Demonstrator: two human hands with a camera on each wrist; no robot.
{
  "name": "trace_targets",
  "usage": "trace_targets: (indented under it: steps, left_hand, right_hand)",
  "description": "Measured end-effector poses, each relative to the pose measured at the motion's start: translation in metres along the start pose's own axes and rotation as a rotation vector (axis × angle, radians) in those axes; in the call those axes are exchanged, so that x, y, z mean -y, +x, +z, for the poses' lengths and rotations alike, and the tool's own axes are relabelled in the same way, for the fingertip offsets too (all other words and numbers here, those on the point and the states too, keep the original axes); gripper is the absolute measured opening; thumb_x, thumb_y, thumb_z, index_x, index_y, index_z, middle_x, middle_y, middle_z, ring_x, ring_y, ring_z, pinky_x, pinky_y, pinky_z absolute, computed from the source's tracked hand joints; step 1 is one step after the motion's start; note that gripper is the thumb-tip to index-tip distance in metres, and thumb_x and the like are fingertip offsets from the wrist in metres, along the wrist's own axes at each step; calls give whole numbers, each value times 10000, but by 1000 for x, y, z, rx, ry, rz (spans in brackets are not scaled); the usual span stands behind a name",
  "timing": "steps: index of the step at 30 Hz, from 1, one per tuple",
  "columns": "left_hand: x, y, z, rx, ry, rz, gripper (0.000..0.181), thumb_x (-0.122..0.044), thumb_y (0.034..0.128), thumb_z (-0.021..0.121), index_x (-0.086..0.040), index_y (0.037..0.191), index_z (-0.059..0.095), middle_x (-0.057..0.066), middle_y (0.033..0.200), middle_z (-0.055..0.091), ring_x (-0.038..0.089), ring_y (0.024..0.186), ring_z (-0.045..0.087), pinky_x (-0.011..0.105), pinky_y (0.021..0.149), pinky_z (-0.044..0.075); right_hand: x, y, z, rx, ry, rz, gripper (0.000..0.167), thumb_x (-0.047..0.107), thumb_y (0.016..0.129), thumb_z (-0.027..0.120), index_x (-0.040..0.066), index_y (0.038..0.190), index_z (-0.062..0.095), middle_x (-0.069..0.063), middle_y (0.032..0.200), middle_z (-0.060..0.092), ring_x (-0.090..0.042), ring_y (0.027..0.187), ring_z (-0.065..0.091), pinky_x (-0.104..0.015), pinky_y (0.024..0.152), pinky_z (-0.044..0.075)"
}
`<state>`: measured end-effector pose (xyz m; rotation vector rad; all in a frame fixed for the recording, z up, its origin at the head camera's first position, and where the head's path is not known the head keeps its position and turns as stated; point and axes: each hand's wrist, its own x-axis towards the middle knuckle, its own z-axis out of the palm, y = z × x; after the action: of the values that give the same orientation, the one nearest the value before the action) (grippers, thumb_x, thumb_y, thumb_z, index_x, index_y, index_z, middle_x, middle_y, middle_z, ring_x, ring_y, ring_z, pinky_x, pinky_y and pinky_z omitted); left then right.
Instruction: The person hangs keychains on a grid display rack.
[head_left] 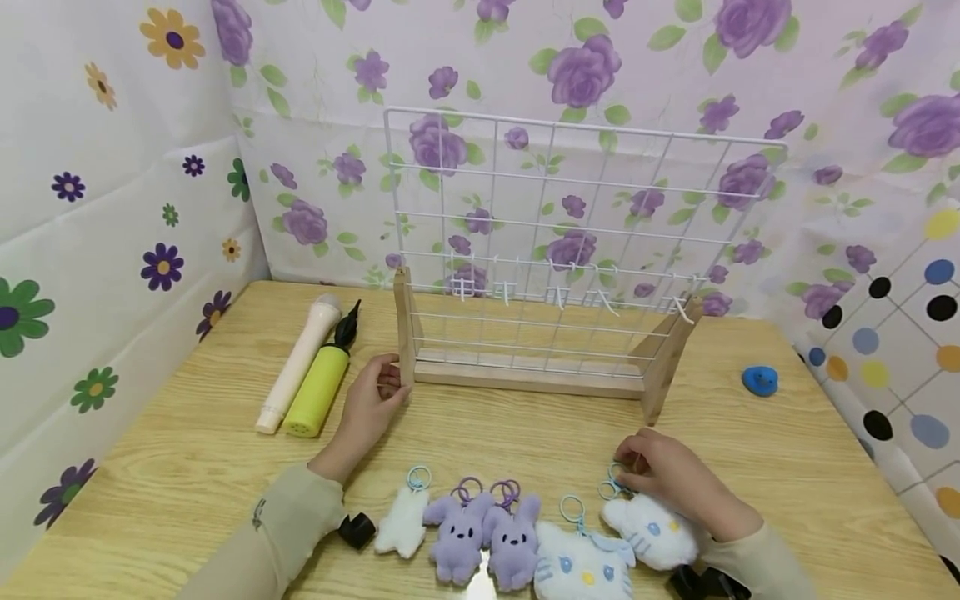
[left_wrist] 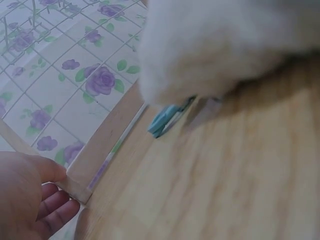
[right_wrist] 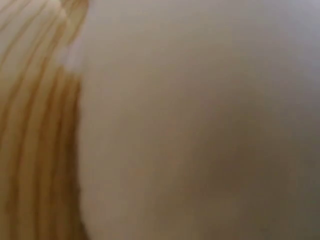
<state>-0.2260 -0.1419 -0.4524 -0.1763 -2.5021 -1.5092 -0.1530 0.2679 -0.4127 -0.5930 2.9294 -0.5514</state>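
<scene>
Left fingers (left_wrist: 53, 203) around the rack's wooden upright (head_left: 406, 325), right fingers (head_left: 642, 442) (hold unclear) by a blue keyring (head_left: 614, 481).

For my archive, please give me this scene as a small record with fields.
Rack: white wire grid, white hooks
Left hand: on rack's left wooden support
Right hand: at rightmost plush's blue ring; grip unclear
Front row: one white plush, two purple rabbits, two cat-faced plushes
Left side: pale tube, yellow pump
Right side: blue object
</scene>
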Motion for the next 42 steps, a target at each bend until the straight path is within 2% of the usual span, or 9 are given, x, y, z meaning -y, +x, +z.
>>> trace_targets:
  steps: [3, 12, 20, 30, 39, 42]
  left_hand:
    - [-1, 1, 0, -3, 6, 0, 473, -22, 873, 674, 16, 1306, 488, 184, 1102, 593, 275, 958, 607, 215, 755, 529]
    - [-5, 3, -1, -6, 29, 19, 469, -16, 876, 668, 20, 1307, 486, 186, 1100, 592, 281, 964, 611, 338, 796, 549]
    - [-5, 4, -2, -5, 35, 21, 471, -18, 876, 670, 15, 1309, 488, 186, 1105, 598, 277, 965, 618, 321, 789, 548]
    - [-4, 4, -2, -1, 39, 8, 462, -21, 878, 668, 13, 1304, 491, 185, 1104, 599, 278, 969, 617, 332, 795, 546]
    - [-1, 0, 0, 1, 44, 1, 474, -18, 878, 667, 18, 1312, 480, 186, 1116, 596, 280, 977, 612, 336, 803, 544]
    - [-1, 0, 0, -1, 40, 8, 473, -13, 877, 666, 22, 1311, 481, 191, 1112, 597, 284, 972, 615, 333, 797, 548]
  right_hand:
    - [0, 0, -1, 1, 13, 4, 155, 193, 806, 765, 126, 917, 679, 60, 815, 563, -24, 706, 520, -200, 616, 460]
    - [3, -1, -2, -23, 3, -1, 158, 178, 791, 779, 134, 883, 658, 58, 810, 539, -24, 692, 478, -193, 597, 428]
    - [3, 0, -3, -41, 11, -7, 193, 127, 776, 785, 150, 838, 604, 62, 779, 521, -20, 679, 455, -191, 589, 407]
    - [5, 1, -2, -22, 28, 21, 156, 138, 788, 776, 121, 877, 648, 51, 789, 550, -28, 694, 482, -206, 607, 435]
    - [3, -1, 3, -37, -22, 21, 165, 147, 768, 793, 159, 796, 630, 64, 750, 507, -28, 670, 434, -206, 588, 397]
    - [2, -2, 3, -36, -7, 17, 185, 134, 767, 791, 176, 764, 611, 65, 735, 498, -29, 663, 422, -201, 582, 381]
